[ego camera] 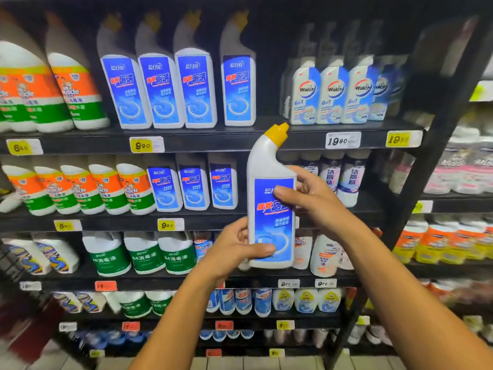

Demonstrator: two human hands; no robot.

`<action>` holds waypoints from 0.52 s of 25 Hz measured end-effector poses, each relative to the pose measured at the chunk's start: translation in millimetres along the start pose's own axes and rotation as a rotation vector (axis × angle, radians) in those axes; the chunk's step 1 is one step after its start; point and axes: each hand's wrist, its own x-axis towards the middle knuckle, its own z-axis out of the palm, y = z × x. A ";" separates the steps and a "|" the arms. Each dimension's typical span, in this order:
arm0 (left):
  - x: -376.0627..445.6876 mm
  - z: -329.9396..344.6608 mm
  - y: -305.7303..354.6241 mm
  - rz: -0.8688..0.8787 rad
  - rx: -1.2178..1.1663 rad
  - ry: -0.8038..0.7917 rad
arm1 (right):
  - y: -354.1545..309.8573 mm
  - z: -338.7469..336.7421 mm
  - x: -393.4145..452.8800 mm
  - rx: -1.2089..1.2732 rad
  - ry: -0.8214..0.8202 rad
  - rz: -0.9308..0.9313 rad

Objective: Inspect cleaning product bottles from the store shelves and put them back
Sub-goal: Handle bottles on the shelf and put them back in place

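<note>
A white toilet cleaner bottle (269, 198) with a blue label and yellow angled cap is held upright between both hands, off the shelves (213, 141). Its lower left edge is gripped by the left hand (237, 249); its upper right side is gripped by the right hand (312, 194), thumb across the label.

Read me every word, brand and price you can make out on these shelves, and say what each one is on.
"Walch" and "6 in 1": Walch bottles, top shelf.
"Mr Muscle": orange-and-green bottles.
"84": green-label bottles.
"9.90": yellow price tag.
"19.90": white price tag.
"6.90": yellow tag at left.
Held bottle: Chinese label, partly covered by the right hand and the left hand.
Lower tags: too blurred.
</note>
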 end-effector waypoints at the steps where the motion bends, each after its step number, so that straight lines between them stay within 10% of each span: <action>1: -1.6 5.4 2.9 0.003 -0.001 0.018 | -3.6 -1.6 -2.2 0.002 -0.012 -0.013; 13: -17.7 53.0 36.6 0.085 -0.102 0.045 | -22.7 -17.5 -8.3 0.053 0.059 -0.030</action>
